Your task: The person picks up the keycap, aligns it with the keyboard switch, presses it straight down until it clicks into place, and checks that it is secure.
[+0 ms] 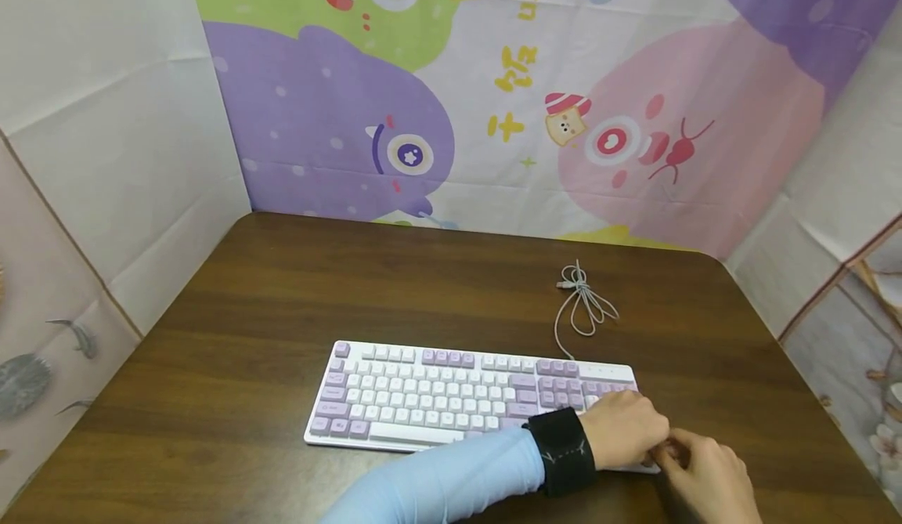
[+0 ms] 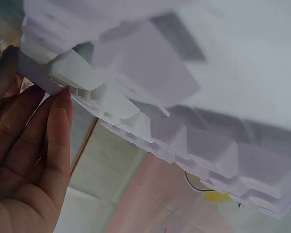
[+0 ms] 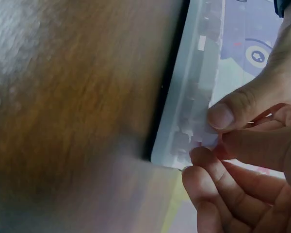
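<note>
A white and purple keyboard (image 1: 437,399) lies on the table, and both hands meet at its lower right corner. The left hand (image 1: 627,428), in a blue sleeve with a black wrist band, reaches across the number keys. Close beside it, the right hand (image 1: 708,473) has its fingertips against the left fingers. In the left wrist view a small purple piece, by its look a keycap (image 2: 36,75), is pinched between fingertips at the keyboard's end. The right wrist view shows the left thumb (image 3: 220,116) and the right fingertips (image 3: 203,158) together at this piece, largely hidden by them.
A thin pale cable (image 1: 581,301), loosely coiled, runs from the keyboard's back edge onto the brown table (image 1: 395,281). A cartoon-printed cloth (image 1: 493,101) hangs behind the table, with pale cloths (image 1: 106,117) at either side.
</note>
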Demonstrator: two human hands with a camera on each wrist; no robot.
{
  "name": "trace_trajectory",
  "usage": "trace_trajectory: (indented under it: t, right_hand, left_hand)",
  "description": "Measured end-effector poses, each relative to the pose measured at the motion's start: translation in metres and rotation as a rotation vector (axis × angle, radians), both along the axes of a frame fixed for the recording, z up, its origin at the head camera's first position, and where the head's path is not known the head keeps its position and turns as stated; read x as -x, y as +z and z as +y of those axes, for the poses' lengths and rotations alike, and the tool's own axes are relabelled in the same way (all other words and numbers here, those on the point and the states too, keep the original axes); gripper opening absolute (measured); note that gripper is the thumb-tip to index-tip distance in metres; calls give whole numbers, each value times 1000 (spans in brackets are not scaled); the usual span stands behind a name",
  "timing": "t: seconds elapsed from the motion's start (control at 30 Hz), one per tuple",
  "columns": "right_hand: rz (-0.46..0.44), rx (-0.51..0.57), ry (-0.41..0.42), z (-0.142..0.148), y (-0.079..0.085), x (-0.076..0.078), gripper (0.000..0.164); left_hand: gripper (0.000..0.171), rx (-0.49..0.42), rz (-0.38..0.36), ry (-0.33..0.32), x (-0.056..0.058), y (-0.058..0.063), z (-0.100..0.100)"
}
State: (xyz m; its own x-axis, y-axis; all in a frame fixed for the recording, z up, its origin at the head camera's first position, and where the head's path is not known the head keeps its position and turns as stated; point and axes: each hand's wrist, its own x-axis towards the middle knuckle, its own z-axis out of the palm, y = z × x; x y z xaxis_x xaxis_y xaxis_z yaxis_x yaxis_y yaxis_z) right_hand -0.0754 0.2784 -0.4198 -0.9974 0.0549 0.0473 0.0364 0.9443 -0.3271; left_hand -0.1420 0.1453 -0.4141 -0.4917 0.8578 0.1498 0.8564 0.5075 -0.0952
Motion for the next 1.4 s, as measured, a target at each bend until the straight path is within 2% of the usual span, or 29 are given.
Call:
trace_trajectory:
  t: [0.1,0.27,0.37,0.5,0.73,0.9,1.0,1.07,1.13,1.3,1.4]
  right_hand:
    - [-5,-3,19,0,-2,4,8]
    - [-51,11,29,0,-1,9,20]
    - [-13,9,23,0,-2,7,21]
    - [52,-13,29,-2,-5,1,25]
    - [57,-23,37,-3,-4,-1,29]
    - [78,-27,29,-4,-3,1,28]
    - [120,-24,31,-6,-3,2,26]
    - [135,-31,31,-8,-3,2,24]
    - [132,-45,29,-9,-2,2,23]
    - [103,-90,25,-13,1,2,18]
    - [76,-98,33,-13,1,0,15]
  left_hand:
    - [16,-8,-15,-14,1,1,-2]
    - [8,48,-62,3,4,8,-13]
    - [5,74,-26,10,5,10,-21]
    - [14,46,10,-3,9,7,-35]
    - [14,-20,69,47,14,8,-57]
    - [15,-26,48,23,10,10,-62]
    - [15,-25,73,-7,6,8,-62]
    - [12,-6,85,-16,3,7,-61]
    - [7,37,59,-19,0,7,-58]
    - [56,197,-71,-39,-8,8,-43]
    - [63,253,-95,-46,-11,6,-36]
